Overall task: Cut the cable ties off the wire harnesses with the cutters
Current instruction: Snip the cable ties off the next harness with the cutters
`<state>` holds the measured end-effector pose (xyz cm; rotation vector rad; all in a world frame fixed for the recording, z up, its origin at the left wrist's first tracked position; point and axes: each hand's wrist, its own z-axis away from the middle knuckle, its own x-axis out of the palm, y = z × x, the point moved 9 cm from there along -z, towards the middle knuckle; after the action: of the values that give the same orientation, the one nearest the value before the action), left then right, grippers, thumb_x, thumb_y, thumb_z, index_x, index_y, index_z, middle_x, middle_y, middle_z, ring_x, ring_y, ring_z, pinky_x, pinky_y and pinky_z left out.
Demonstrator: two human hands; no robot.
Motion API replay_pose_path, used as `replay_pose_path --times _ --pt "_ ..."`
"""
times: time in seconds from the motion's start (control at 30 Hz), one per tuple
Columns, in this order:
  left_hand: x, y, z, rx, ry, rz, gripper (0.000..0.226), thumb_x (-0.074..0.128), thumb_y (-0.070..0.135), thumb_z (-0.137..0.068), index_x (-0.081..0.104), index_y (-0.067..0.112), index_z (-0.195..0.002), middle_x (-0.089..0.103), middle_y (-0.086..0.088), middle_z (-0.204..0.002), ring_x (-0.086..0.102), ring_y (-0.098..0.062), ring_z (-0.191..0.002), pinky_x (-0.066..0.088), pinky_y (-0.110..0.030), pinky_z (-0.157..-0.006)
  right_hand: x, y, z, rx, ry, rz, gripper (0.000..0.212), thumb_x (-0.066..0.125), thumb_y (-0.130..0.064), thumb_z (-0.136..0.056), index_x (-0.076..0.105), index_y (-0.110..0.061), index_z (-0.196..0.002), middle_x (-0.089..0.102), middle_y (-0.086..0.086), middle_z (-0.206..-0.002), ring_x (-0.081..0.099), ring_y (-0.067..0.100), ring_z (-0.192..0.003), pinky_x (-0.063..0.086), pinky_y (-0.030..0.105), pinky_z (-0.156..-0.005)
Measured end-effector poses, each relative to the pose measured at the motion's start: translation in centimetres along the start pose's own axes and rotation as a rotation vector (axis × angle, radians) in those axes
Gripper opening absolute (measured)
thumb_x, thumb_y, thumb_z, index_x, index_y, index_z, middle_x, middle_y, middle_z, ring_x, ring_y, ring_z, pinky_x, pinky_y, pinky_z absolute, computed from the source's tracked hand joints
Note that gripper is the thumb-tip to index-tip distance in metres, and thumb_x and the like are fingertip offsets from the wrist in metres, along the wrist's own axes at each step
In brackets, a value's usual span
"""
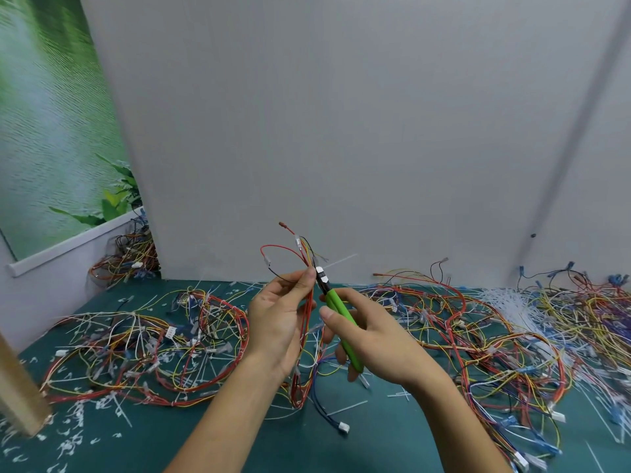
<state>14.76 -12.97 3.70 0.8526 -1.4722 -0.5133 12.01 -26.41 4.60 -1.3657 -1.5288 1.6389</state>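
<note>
**snipsnap:** Head view, the only one. The left hand point(280, 319) holds one harness point(306, 322) up over the middle of the counter point(375, 438). Its fingers point(304, 279) pinch the bundle near the top and the rest of the loop hangs down to the counter. The right hand point(372, 336) is wrapped round the green handles of the cutters point(336, 308). The nose points up at the white cable tie point(341, 261) just above the left thumb, and the tie's tail sticks out to the right

**loomrat:** Blades on the tie or on the wires?

**snipsnap:** Can't tell tbh, the tip is right against the bundle and too small to read. That's my worry. The tie hugs the red and yellow wires tight, so if the nose goes in too deep or at an angle, I'd guess it nicks insulation along with the plastic

**loomrat:** And that thumb is just beside the blades

**snipsnap:** Yep, a slip when the tie pops could catch it. The cut piece may fly too. The near left corner is littered with tie scraps point(75, 435)

**loomrat:** Rest of the counter?

**snipsnap:** There's a heap of harnesses point(146, 339) on the left side and a bigger tangle point(478, 336) across the right side up to the back edge. The hanging loop dangles among loose wires, so lifting it away could drag a neighbour along
</note>
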Motion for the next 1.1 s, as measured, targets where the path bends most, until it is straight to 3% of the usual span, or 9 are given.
replay_pose_path --times 0.37,0.57,0.7,0.93,1.03,1.1 --pt "-0.4 -0.2 -0.4 -0.042 0.014 -0.028 0.021 0.08 0.018 -0.07 0.075 0.009 -0.089 0.072 -0.002 -0.079 0.061 -0.008 -0.065 0.05 -0.027 -0.068 0.1 -0.1 -0.3 -0.035 0.072 0.034 0.016 0.059 -0.041 -0.102 0.056 -0.036 -0.118 0.057 0.008 -0.077 0.052 0.017 -0.054 0.051 0.037 -0.045" --pt "-0.7 -0.1 -0.4 -0.055 0.014 -0.056 0.017 0.077 0.018 -0.072 0.075 0.011 -0.087 0.072 0.0 -0.077 0.06 -0.008 -0.064 0.047 -0.031 -0.071 0.6 0.3 -0.6 -0.012 0.075 -0.029 0.015 0.058 -0.036 -0.103 0.057 -0.032 -0.117 0.052 0.005 -0.076 0.048 0.017 -0.051 0.046 0.031 -0.043" --pt "-0.9 0.2 -0.5 -0.043 0.032 -0.075 0.02 0.078 0.016 -0.071 0.074 0.01 -0.089 0.074 -0.001 -0.079 0.062 -0.007 -0.063 0.05 -0.027 -0.068 1.3 0.4 -0.6 0.009 0.063 -0.072 0.014 0.058 -0.039 -0.103 0.056 -0.033 -0.115 0.056 0.005 -0.08 0.054 0.02 -0.054 0.05 0.033 -0.043" --pt "-0.8 0.1 -0.4 -0.06 0.033 -0.034 0.017 0.074 0.008 -0.075 0.073 0.004 -0.092 0.075 -0.002 -0.076 0.067 -0.007 -0.061 0.054 -0.019 -0.053 2.5 0.5 -0.4 0.065 -0.017 -0.142 0.031 0.059 -0.052 -0.1 0.05 -0.033 -0.123 0.065 0.007 -0.091 0.066 0.023 -0.065 0.061 0.058 -0.064" --pt "-0.7 0.0 -0.4 -0.069 0.009 -0.039 0.018 0.074 0.01 -0.075 0.074 0.005 -0.092 0.075 -0.003 -0.078 0.068 -0.008 -0.062 0.055 -0.021 -0.055 2.3 0.5 -0.4 0.055 -0.01 -0.106 0.034 0.059 -0.053 -0.099 0.049 -0.034 -0.125 0.063 0.007 -0.09 0.066 0.022 -0.065 0.063 0.054 -0.063" --pt "-0.6 0.1 -0.4 -0.079 -0.017 -0.036 0.017 0.074 0.01 -0.075 0.075 0.005 -0.092 0.076 -0.004 -0.08 0.069 -0.01 -0.064 0.057 -0.022 -0.057 2.0 0.3 -0.4 0.024 0.015 -0.069 0.029 0.059 -0.051 -0.1 0.052 -0.035 -0.122 0.058 0.006 -0.083 0.062 0.02 -0.061 0.061 0.044 -0.054"
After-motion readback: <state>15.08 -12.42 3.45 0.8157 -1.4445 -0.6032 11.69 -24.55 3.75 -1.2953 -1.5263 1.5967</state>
